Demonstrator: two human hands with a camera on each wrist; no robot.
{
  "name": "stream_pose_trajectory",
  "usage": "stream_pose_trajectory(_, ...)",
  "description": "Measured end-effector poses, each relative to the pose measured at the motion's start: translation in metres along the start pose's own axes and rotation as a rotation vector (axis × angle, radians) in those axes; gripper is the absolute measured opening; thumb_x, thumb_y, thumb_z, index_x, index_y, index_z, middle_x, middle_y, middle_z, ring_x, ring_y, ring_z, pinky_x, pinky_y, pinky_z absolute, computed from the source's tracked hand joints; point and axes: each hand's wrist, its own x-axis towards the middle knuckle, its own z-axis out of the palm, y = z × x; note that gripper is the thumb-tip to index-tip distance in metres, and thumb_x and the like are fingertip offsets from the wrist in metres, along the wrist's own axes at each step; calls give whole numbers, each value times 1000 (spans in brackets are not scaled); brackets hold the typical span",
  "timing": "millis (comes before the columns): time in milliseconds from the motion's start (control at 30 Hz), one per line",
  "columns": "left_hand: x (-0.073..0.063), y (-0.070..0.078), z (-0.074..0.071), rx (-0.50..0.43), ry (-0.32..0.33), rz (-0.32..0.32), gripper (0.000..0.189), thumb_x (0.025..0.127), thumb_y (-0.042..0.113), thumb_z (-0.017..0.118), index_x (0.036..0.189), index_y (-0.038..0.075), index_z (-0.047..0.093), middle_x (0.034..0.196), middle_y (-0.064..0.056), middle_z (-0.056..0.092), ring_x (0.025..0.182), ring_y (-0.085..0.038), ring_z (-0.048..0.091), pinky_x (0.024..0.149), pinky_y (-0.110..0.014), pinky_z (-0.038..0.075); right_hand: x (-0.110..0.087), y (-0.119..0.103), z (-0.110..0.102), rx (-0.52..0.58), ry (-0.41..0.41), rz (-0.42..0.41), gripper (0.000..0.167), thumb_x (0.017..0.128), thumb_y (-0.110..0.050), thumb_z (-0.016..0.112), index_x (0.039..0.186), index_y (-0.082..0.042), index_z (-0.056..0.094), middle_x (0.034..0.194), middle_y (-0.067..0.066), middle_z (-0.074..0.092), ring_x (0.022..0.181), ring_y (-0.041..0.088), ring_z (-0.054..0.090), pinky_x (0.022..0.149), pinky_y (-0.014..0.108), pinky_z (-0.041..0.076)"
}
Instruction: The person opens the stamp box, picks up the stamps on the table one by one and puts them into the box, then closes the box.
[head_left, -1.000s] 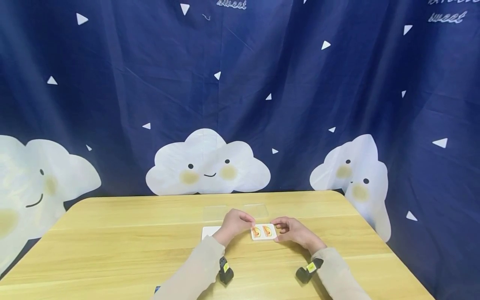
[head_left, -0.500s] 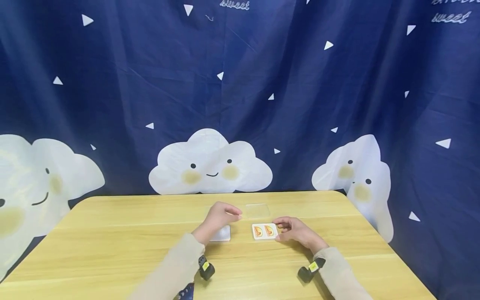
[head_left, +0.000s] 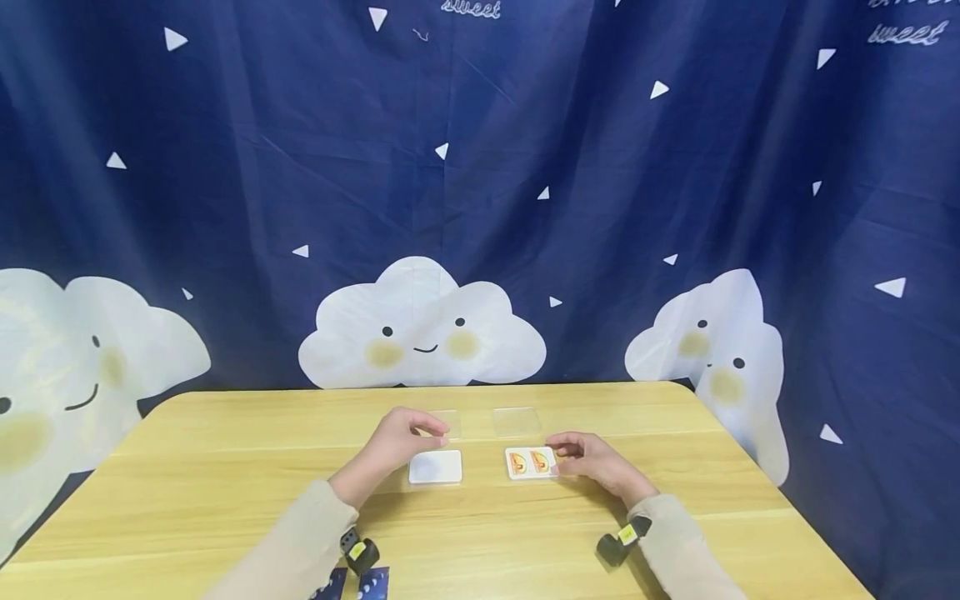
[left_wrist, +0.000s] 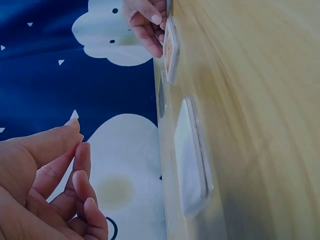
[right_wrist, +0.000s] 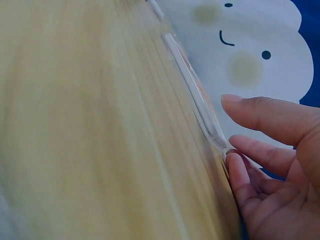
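In the head view two stacks of cards lie in shallow clear cases on the table. The left stack [head_left: 436,467] shows a plain white top; orange pictures face up on the right stack [head_left: 530,462]. My left hand [head_left: 393,437] hovers above and behind the white stack, apart from it. Its thumb and fingertips come together with nothing visible between them in the left wrist view. At the right end of the picture stack is my right hand [head_left: 596,462]. In the right wrist view its fingers touch the clear case's [right_wrist: 197,100] corner, while the thumb stands off.
Two clear rectangular pieces, the left [head_left: 450,422] partly behind my left hand and the right [head_left: 516,422], lie farther back. Dark blue cards [head_left: 373,583] show at the near edge of the view, by my left sleeve. A blue curtain [head_left: 480,208] hangs behind the wooden table [head_left: 675,417].
My left hand has left the picture stack and moved left, over the white stack, uncovering it. The right hand stays at the picture stack's right end, its thumb shifting slightly.
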Motion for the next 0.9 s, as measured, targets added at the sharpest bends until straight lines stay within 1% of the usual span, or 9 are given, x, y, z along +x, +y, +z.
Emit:
stream_pose_trajectory(33,-2,-1,-2,5,1,-9,13,76,6,74,89,7,74,86,2,70,80,-12,56,71,-29,45,0,-1,0,-14,0,-4,53,77,-5,71,124,10,52,113,18,58,98,19,51,77,24,45)
stream_pose_trajectory(233,-14,-8,-14,23,7,13,13,76,5,74,89,5,74,84,0,70,77,-12,55,70,-29,44,0,-13,2,-73,13,-48,51,78,-7,70,123,10,52,119,24,58,107,31,53,86,29,42)
stream_pose_trajectory(300,-18,-11,-16,24,0,15,13,76,5,74,89,4,73,84,0,70,77,-12,55,70,-29,44,0,-17,5,-70,27,-52,51,78,-5,70,123,10,52,118,25,58,107,33,53,84,28,44)
stream_pose_trajectory(367,-21,-12,-19,36,-3,3,12,76,6,74,88,5,73,84,1,69,77,-12,54,70,-28,43,1,-21,10,-71,36,-61,50,78,-4,70,123,11,52,117,26,58,105,33,54,80,26,45)
stream_pose_trajectory(500,-28,-13,-22,57,-10,-15,12,76,6,75,88,6,74,84,3,68,78,-12,53,71,-29,42,5,-28,24,-87,48,-90,50,76,-3,71,121,10,54,113,25,58,98,28,54,77,25,45)
stream_pose_trajectory(600,-34,-14,-25,50,-23,-9,13,76,6,75,88,6,74,84,1,69,77,-14,52,71,-30,42,9,-34,37,-97,51,-117,48,75,-2,72,119,9,55,113,24,58,97,26,54,83,30,46)
stream_pose_trajectory(700,-41,-18,-30,32,-55,11,15,76,7,75,90,4,73,85,-1,69,75,-16,51,68,-30,42,13,-41,52,-88,45,-135,48,75,-2,72,119,8,56,113,23,59,98,26,54,89,38,45)
stream_pose_trajectory(800,-47,-23,-34,8,-90,28,17,76,8,74,92,1,72,86,-3,69,74,-16,51,66,-28,42,16,-47,65,-69,18,-149,47,76,-2,72,119,9,55,108,23,58,97,29,53,90,41,44)
stream_pose_trajectory(900,-53,-27,-38,-11,-112,31,19,76,8,75,92,1,71,88,-5,69,72,-16,51,64,-26,42,18,-54,79,-61,-3,-148,47,77,-4,73,119,7,56,110,22,58,99,30,53,92,44,43)
